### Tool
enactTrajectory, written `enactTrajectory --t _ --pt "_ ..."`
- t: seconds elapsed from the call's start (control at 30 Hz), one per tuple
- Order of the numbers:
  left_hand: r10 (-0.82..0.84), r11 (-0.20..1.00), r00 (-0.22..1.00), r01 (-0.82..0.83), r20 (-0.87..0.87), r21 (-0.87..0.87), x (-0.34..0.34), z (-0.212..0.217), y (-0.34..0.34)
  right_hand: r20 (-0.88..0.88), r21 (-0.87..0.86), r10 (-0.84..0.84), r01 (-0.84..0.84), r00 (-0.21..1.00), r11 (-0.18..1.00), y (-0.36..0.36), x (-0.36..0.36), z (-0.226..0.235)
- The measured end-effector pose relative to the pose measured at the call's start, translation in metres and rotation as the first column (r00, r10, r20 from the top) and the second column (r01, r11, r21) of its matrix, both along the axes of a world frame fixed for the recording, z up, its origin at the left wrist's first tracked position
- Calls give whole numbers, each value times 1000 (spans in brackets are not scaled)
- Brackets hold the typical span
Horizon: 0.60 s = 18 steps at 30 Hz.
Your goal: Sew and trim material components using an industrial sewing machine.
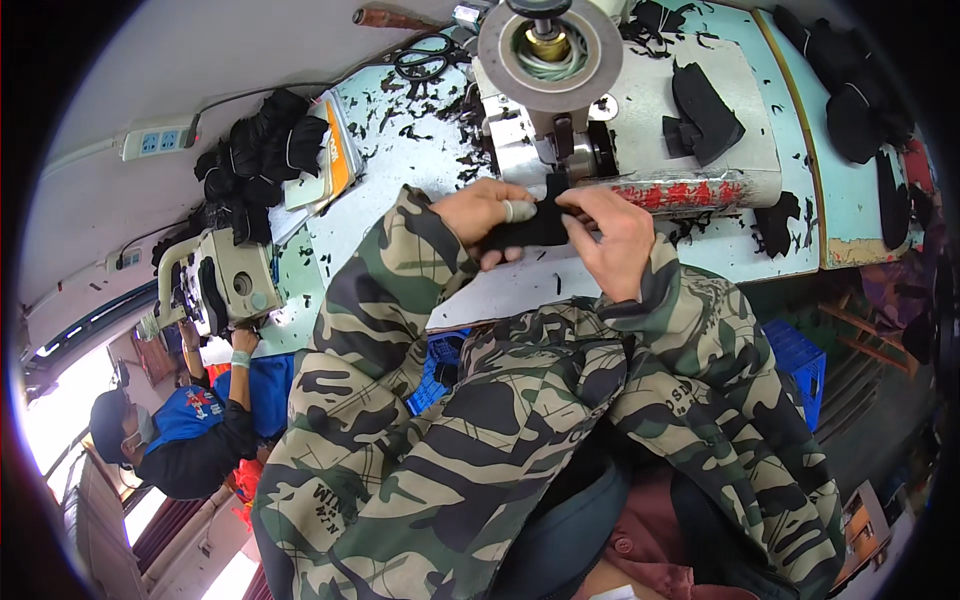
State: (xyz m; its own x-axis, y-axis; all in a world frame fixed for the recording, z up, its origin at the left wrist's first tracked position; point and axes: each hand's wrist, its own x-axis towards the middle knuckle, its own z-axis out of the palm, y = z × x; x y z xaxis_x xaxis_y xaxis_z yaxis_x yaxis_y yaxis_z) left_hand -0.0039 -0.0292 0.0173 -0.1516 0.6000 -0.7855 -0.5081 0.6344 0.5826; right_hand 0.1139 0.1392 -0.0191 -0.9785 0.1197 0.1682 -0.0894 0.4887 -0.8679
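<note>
A black fabric piece [540, 230] is stretched between my hands at the near edge of the sewing machine [515, 165]. My left hand [482, 218] grips its left side, thumb on top and fingers underneath. Pale tape wraps one digit of that hand. On the other side, my right hand [612, 235] pinches the upper right part of the fabric with thumb and fingers. The fabric's far strip reaches up to the machine's metal working parts, where its end is hard to make out. Another black fabric piece [705, 115] lies on the machine's pale body.
Black scraps litter the pale table [385, 150]. Scissors [425, 62] lie at the back left, near a wooden-handled tool [395, 19]. Bundled black pieces [262, 145] and papers [338, 150] sit at left. A co-worker [190, 430] works at another machine [235, 280]. A blue crate [795, 350] stands right.
</note>
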Motion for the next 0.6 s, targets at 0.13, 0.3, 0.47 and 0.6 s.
enactTrajectory --t 0.13,0.3,0.47,0.6 --pt "28 995 995 -37 -101 -97 -26 -4 6 346 -697 119 170 931 696 -13 -6 -10" --pt "-9 995 966 -16 -257 -98 -33 -1 28 323 -434 -47 192 945 880 -7 -9 3" --pt "280 953 926 -299 -253 -40 6 -2 38 72 71 -190 185 979 980 37 -20 12" --pt "260 961 926 -276 -275 -21 4 -4 31 323 56 -256 251 911 966 26 -15 11"
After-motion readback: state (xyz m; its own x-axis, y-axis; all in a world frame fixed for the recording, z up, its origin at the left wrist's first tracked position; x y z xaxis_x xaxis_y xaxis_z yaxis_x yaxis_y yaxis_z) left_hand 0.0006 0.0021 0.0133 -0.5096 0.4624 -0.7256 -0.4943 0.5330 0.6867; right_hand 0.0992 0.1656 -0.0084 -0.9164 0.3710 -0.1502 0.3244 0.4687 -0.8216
